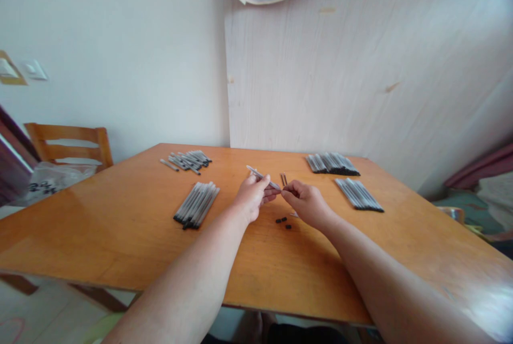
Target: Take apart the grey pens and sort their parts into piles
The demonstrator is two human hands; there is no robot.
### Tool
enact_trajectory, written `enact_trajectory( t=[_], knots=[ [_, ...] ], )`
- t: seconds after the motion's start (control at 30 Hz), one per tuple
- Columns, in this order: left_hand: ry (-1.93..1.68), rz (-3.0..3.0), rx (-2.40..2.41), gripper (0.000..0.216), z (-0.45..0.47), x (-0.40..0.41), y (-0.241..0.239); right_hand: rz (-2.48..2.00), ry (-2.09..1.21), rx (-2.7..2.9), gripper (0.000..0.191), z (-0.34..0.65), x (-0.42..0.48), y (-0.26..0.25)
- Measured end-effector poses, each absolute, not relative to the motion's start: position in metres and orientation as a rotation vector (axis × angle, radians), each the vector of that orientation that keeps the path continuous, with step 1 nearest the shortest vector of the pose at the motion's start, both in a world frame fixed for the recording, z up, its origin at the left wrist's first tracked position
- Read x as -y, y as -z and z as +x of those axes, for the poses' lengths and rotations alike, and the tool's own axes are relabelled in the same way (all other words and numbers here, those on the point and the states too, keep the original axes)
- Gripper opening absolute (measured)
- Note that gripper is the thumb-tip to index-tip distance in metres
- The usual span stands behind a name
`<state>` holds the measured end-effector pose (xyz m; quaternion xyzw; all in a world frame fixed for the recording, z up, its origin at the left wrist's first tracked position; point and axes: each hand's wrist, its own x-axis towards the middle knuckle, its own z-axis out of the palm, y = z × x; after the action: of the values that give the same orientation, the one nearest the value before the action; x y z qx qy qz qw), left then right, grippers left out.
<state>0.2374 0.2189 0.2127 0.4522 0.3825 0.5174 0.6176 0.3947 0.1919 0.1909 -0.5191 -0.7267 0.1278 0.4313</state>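
Evidently, above the worktop your left grip is holding a pen, probably light, stiff, slick and best taken mid-barrel, while your right grip is sitting by its end, hold unclear.

Near the table's far left corner lies a pen heap, with a pen row before it; near the far right corner, a pen pile lies behind a second row. Midway, three caps lie closer to the near edge than two refills.
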Motion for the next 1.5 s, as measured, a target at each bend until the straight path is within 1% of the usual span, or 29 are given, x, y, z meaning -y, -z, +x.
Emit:
enact_trajectory(
  t=[0.13,0.43,0.53,0.8,1.1,1.33,1.5],
  knots=[
    [-1.266,1.025,-0.881,0.015,0.232,-0.224,-0.215,-1.301,-0.31,1.793,0.021,0.399,-0.195,-0.191],
    [-1.668,0.857,-0.957,0.015,0.2,-0.251,-0.225,-1.373,-0.305,1.749,0.023,0.412,-0.197,-0.196],
    [-1.709,0.82,-1.03,0.016,0.193,-0.254,-0.227,-1.421,-0.263,1.729,0.023,0.417,-0.2,-0.197],
    [-1.614,1.041,-1.3,0.016,0.195,-0.255,-0.216,-1.83,-0.103,1.555,0.025,0.433,-0.218,-0.184],
    [-1.42,1.482,-1.692,0.016,0.185,-0.269,-0.199,-2.12,-0.169,1.541,0.029,0.432,-0.221,-0.182],
    [-1.412,1.698,-1.798,0.009,0.175,-0.279,-0.188,-2.051,-0.227,1.633,0.025,0.43,-0.225,-0.18],
    [-1.276,1.793,-1.931,0.018,0.171,-0.28,-0.189,-1.911,-0.241,1.642,0.028,0.435,-0.231,-0.173]
  ],
)
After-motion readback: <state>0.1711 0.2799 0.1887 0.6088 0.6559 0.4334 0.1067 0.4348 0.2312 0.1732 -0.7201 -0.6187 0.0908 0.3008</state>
